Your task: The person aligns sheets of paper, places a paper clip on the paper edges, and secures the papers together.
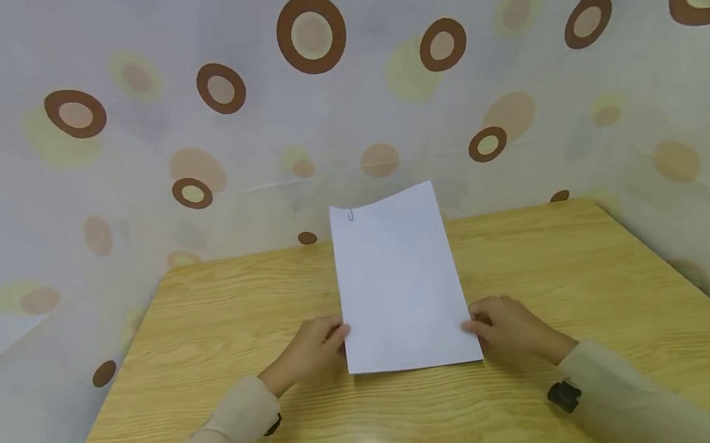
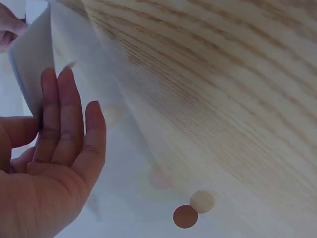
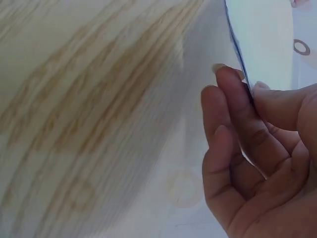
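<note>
A stack of white paper [image 1: 399, 281] is held up over the table, its top edge curving and its right top corner higher. A paper clip [image 1: 351, 215] sits on the top edge near the left corner. My left hand [image 1: 316, 346] pinches the lower left side, thumb in front and fingers behind. On the lower right side, my right hand [image 1: 509, 324] pinches the sheets the same way. In the left wrist view the paper [image 2: 34, 64] rises between thumb and fingers. The right wrist view shows the paper's edge [image 3: 237, 49] between thumb and forefinger.
The wooden table [image 1: 241, 304] reaches back to a pale cloth [image 1: 246, 153] with brown ring patterns, which hangs behind it and along both sides. A black wristband [image 1: 564, 396] shows below the right sleeve.
</note>
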Demonstrator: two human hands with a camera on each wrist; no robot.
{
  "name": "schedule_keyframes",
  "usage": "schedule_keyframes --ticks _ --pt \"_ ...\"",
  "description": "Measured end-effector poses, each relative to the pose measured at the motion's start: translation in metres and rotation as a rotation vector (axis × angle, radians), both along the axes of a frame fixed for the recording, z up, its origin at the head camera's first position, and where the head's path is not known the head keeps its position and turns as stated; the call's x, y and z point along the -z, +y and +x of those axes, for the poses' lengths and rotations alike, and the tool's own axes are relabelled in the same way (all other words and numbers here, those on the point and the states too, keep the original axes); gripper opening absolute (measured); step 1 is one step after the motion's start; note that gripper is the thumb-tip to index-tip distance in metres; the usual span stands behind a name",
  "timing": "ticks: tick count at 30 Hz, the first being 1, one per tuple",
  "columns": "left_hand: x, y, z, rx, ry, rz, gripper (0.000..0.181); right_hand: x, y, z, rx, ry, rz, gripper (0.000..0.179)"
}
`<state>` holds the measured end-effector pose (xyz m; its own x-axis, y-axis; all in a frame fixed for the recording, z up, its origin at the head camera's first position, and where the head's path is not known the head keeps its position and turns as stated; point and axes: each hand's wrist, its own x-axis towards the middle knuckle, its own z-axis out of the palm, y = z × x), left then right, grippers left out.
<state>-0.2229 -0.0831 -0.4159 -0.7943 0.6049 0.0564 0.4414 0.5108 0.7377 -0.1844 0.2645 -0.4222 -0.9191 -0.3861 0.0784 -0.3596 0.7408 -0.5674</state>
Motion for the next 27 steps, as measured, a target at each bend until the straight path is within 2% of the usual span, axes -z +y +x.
schedule_keyframes --ticks 9,21,27 --pt "0.010 0.005 -0.009 -0.001 -0.062 -0.168 0.025 0.011 -0.002 -0.005 -0.035 -0.030 0.019 0.031" --pt "0.014 0.008 -0.014 -0.042 -0.084 -0.273 0.026 0.006 -0.005 -0.016 0.037 -0.198 0.102 0.031" --pt "0.016 0.010 -0.016 -0.099 -0.093 -0.347 0.027 0.008 -0.007 -0.020 0.060 -0.256 0.134 0.029"
